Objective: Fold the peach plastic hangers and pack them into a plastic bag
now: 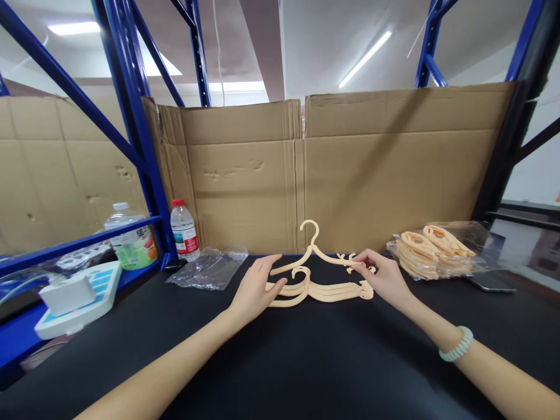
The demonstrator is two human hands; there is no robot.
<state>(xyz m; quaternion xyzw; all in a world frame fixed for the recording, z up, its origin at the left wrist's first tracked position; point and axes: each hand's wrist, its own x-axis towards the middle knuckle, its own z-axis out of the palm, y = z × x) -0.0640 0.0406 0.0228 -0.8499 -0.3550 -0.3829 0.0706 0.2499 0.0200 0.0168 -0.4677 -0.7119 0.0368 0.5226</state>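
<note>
1. Right hand pinches the upper hanger at its four o'clock end.
2. Left hand is at its eight o'clock end; I cannot tell whether it grips.
3. Hanger stack lies at six o'clock.

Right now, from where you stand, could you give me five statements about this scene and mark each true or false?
1. The right hand pinches one end of the upper beige hanger. True.
2. The water bottle has a blue cap. False: the water bottle's cap is red.
3. The pale coiled band circles the left arm. False: the band is on the right arm.
4. The rightmost clear bag holds beige pieces. True.
5. The white power strip lies right of the left hand. False: it lies left.
</note>
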